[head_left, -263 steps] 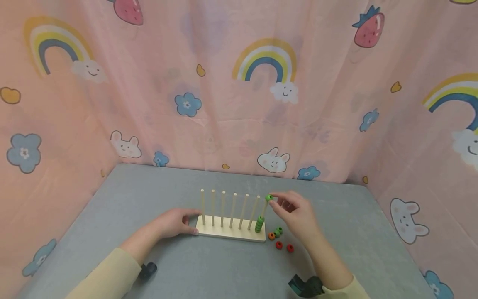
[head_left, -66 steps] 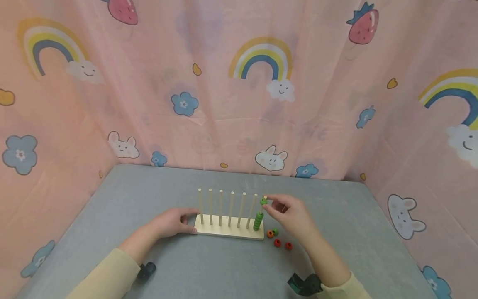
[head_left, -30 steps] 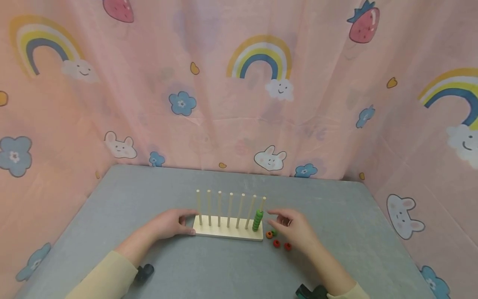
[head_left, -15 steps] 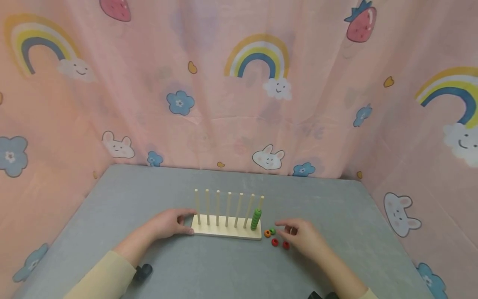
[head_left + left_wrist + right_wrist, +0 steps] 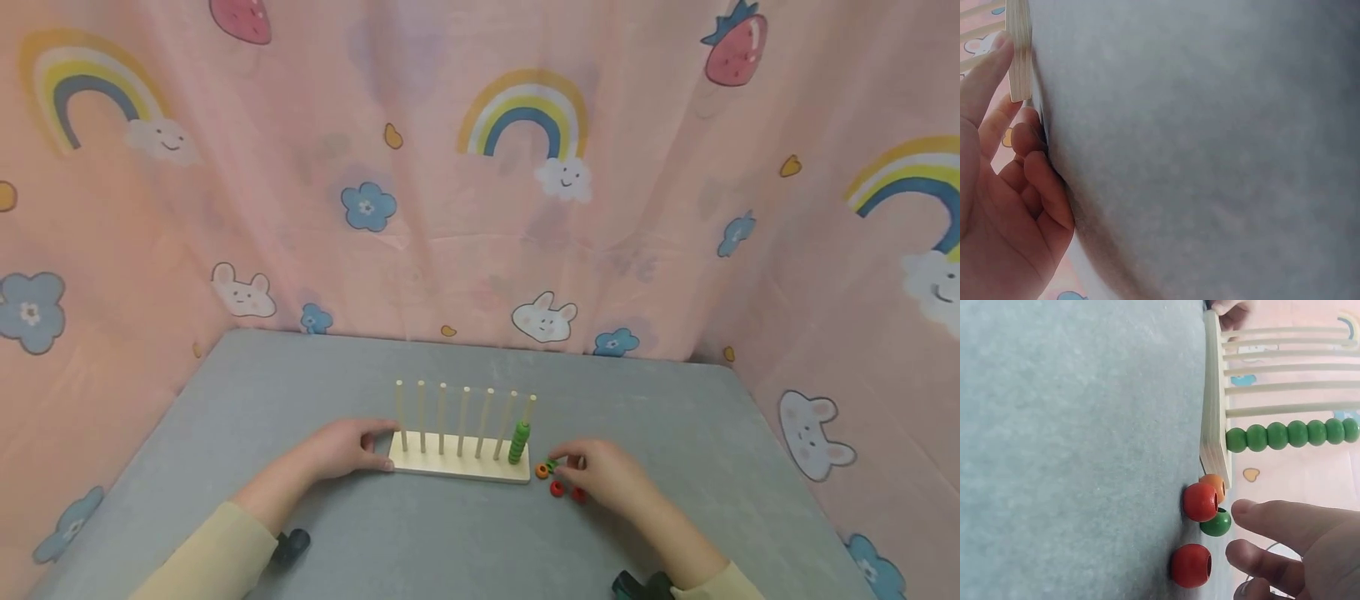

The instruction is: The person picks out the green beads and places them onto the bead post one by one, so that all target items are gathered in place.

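Observation:
My left hand (image 5: 341, 450) holds the left end of a wooden peg board (image 5: 457, 465), thumb at the front edge and a finger behind; in the left wrist view the thumb lies on the board's end (image 5: 1020, 56). Green beads (image 5: 1277, 435) are stacked on the board's rightmost peg, whose tip shows above them. My right hand (image 5: 603, 475) is low over the table, thumb and finger spread beside a loose green bead (image 5: 1216, 523). A gap shows between those fingertips in the right wrist view; contact with the bead cannot be made out.
By the board's right end lie an orange bead (image 5: 542, 471) and two red beads (image 5: 557, 488), the farther one partly behind the right hand in the head view. The other pegs (image 5: 465, 417) stand bare. A pink patterned curtain (image 5: 420, 275) hangs behind the grey table (image 5: 405, 542).
A green bead held at the rightmost peg's top has joined the stack. My right hand let go and came down to the loose green bead. The left hand keeps its hold.

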{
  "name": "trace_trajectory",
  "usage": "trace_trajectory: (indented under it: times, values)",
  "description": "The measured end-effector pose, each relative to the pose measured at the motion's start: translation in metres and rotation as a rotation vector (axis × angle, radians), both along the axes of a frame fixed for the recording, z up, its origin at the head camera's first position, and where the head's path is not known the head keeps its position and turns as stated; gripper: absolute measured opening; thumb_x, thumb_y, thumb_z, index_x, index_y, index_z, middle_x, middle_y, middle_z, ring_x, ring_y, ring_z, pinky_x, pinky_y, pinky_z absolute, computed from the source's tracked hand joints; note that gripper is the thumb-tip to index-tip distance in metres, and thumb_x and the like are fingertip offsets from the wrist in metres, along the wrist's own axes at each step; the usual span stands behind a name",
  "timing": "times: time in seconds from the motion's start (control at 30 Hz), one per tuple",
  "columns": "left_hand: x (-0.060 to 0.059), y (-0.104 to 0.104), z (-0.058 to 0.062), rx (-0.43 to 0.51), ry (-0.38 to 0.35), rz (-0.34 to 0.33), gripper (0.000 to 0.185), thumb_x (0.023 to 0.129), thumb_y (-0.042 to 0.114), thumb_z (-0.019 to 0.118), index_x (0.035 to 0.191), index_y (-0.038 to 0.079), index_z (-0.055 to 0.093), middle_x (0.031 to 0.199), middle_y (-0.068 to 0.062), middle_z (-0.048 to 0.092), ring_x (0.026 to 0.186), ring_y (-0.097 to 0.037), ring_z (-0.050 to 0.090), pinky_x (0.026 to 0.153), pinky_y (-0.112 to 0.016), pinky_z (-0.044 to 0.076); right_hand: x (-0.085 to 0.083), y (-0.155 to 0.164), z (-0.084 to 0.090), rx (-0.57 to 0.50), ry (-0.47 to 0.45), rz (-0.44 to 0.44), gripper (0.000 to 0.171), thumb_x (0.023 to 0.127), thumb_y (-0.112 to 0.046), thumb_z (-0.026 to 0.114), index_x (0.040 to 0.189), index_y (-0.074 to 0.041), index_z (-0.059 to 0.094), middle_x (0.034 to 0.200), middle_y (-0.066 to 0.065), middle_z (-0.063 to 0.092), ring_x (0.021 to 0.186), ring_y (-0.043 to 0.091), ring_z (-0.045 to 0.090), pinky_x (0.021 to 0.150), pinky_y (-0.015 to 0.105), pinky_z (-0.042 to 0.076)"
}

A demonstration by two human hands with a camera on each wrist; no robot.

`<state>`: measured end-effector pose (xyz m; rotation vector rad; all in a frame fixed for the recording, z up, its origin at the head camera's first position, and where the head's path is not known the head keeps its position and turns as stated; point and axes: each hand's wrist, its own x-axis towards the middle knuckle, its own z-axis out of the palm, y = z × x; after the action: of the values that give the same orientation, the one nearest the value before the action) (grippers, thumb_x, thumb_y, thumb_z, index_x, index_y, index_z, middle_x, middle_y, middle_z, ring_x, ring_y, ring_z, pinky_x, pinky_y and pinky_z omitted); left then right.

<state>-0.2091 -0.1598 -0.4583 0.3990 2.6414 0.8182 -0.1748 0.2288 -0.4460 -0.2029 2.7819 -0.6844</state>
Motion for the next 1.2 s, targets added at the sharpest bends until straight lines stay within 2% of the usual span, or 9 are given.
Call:
trace_trajectory:
  times: [0.4,0.77,1.07,1.2]
  values:
    - [-0.0006,0.0022,0.0012,-0.001,-0.008,0.007,0.058,0.078,0.036,0.084,0.131,0.023,0.065,0.072,0.001,0.05,0.064,-0.014,0.043,0.059,-0.031,0.032,-0.0065,-0.0009,-0.0013,0.032,-0.03,0.016,0.019,0.085,-0.019,0.078,0.104,-0.019,0.076,0.073,-0.006,0.057,0.063,0.013,0.051,0.058,0.032,0.042]
    - [-0.0007,-0.0014,-0.0038,-0.006,-0.006,0.016,0.058,0.077,0.037,0.085,0.13,0.024,0.065,0.071,0.001,0.05,0.063,-0.013,0.043,0.058,-0.031,0.033,-0.01,-0.001,-0.0046,0.046,-0.002,0.032,0.014,0.085,-0.017,0.079,0.098,-0.019,0.075,0.071,-0.007,0.056,0.062,0.012,0.05,0.058,0.032,0.042]
    - [-0.0015,-0.0002,-0.003,-0.006,-0.002,0.008,0.058,0.078,0.037,0.084,0.131,0.024,0.065,0.072,0.001,0.05,0.064,-0.013,0.044,0.059,-0.031,0.032,-0.0074,0.0008,-0.0068,0.034,-0.009,0.011,0.011,0.085,-0.017,0.078,0.096,-0.017,0.074,0.07,-0.005,0.055,0.06,0.013,0.049,0.056,0.032,0.04]
    - [-0.0008,-0.0001,-0.0019,-0.01,-0.001,0.004,0.058,0.078,0.037,0.084,0.13,0.024,0.065,0.072,0.001,0.05,0.064,-0.013,0.044,0.059,-0.031,0.032,-0.0063,0.0003,-0.0047,-0.003,-0.012,-0.014,0.012,0.086,-0.019,0.077,0.097,-0.018,0.073,0.07,-0.004,0.055,0.06,0.014,0.05,0.055,0.032,0.04]
